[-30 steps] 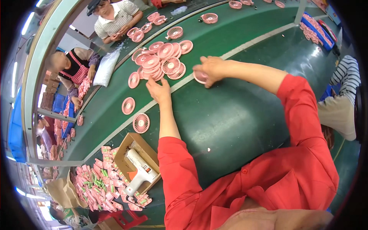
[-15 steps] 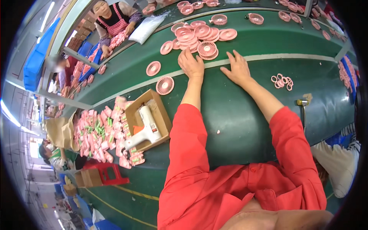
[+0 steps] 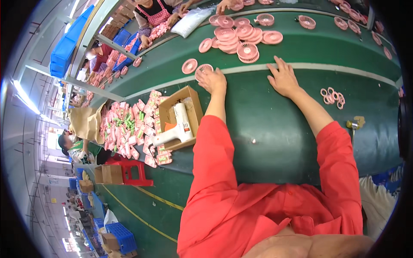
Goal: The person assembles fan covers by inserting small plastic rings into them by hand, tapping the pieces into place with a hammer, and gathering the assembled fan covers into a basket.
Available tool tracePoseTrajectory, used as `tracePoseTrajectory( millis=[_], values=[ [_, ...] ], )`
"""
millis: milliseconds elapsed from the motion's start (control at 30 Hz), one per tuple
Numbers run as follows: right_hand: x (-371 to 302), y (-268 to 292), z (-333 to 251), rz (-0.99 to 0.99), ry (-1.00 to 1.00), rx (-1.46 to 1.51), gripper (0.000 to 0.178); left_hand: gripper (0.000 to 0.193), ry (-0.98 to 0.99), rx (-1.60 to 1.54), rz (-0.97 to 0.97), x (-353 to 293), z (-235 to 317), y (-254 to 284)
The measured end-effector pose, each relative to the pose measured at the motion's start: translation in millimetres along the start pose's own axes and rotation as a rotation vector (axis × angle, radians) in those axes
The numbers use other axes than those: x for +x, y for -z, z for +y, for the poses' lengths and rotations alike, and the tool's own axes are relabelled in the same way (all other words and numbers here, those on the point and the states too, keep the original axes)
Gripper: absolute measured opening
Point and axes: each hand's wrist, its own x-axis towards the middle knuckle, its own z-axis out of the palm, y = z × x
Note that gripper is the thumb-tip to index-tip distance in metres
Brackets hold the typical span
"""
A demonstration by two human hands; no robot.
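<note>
My left hand is at the right edge of a round pink fan cover with radial slots, its fingers closed over the rim. The cover lies by the pale strip that runs along the green bench, and part of it is hidden under the fingers. Just beyond it rests another pink cover. Farther off is a heap of pink fan covers, some stacked. My right hand is over the strip to the right, fingers spread and holding nothing.
Left of my arm, a cardboard box holds a white glue gun. Beside it lie many pink casings with green parts. Small pink rings and a hammer lie at right. Across the belt, a person's hand handles pink parts.
My left hand has moved from the heap back toward the left and taken hold of the near cover, which has shifted slightly away from me. My head view has turned a little.
</note>
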Motion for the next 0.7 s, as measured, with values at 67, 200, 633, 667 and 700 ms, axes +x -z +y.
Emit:
tracePoseTrajectory(
  millis=[67, 200, 633, 667, 700],
  values=[
    [2, 4, 0, -0.028, -0.067, 0.000, 0.053, 0.054, 0.037, -0.114, -0.065, 25, 16, -19],
    [13, 4, -19, -0.012, -0.057, 0.017, 0.053, 0.061, 0.017, -0.621, 0.062, 104, 7, -30],
    [8, 13, -15, -0.005, -0.082, 0.066, 0.058, 0.071, 0.486, -0.152, 0.039, 155, 3, -87],
    [3, 14, -6, -0.024, -0.118, 0.050, 0.059, 0.071, 0.397, -0.243, -0.109, 146, 29, -97],
    [-1, 15, 5, -0.042, -0.144, 0.042, 0.059, 0.070, 0.308, -0.329, -0.255, 136, 52, -104]
  ],
)
